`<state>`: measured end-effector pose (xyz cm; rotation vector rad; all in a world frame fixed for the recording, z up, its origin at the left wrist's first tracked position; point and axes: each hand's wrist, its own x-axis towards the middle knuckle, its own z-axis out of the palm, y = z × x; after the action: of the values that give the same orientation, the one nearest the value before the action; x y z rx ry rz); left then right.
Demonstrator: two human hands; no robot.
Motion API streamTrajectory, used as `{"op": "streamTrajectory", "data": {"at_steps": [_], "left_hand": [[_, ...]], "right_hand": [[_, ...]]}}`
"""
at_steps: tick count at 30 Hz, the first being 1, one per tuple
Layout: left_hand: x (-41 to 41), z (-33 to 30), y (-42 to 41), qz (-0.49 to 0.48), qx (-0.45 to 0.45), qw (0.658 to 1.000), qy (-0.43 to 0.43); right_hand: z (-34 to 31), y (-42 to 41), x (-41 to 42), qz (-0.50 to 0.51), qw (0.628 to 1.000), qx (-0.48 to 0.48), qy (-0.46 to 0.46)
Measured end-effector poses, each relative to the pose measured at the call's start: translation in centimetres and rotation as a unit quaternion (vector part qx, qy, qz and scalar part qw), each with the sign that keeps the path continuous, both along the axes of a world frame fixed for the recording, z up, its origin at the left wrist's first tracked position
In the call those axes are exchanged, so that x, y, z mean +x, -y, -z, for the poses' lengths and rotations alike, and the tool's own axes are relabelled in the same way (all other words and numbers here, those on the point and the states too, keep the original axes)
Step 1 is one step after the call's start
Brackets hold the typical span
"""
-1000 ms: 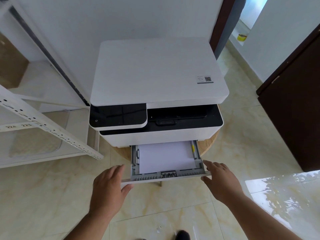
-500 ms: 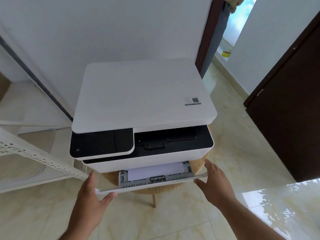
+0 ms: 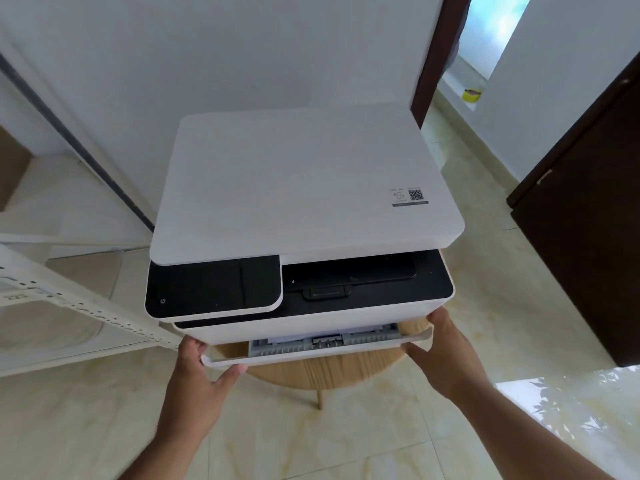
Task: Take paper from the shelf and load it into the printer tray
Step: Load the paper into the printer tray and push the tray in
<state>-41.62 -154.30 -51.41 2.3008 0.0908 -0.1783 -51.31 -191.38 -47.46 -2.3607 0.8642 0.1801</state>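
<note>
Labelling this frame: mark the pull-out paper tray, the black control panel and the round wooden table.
White pull-out paper tray (image 3: 363, 347), head view: on its front lip.
Glossy black control panel (image 3: 213, 287), head view: panel centre.
Round wooden table (image 3: 322, 370), head view: bare top in front of the printer.

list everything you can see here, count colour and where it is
white flatbed printer with black control panel: 1, white and black, centre, on the table
white pull-out paper tray: 1, white front with grey inside, bottom of the printer, nearly shut
white paper sheets: a stack, count unclear, white, inside the tray, only a sliver showing
round wooden side table: 1, light wood, under the printer
white metal shelf rack: 1, white, left of the printer
dark brown wooden door: 1, dark brown, right
small yellow container: 1, yellow, far ledge through the doorway
left hand: 1, at the tray's left front corner
right hand: 1, at the tray's right front corner
</note>
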Motion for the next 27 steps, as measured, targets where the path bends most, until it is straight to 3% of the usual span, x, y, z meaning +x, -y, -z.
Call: {"op": "streamTrajectory", "data": {"at_steps": [12,27], "left_hand": [[0.5,0.6,0.2,-0.027,0.015,1.0,0.001],[1.6,0.8,1.4,-0.082,-0.029,0.996,0.025]], "right_hand": [[-0.1,-0.3,0.5,0.018,1.0,0.016,0.018],[0.0,-0.7,1.9,0.075,0.996,0.014,0.051]]}}
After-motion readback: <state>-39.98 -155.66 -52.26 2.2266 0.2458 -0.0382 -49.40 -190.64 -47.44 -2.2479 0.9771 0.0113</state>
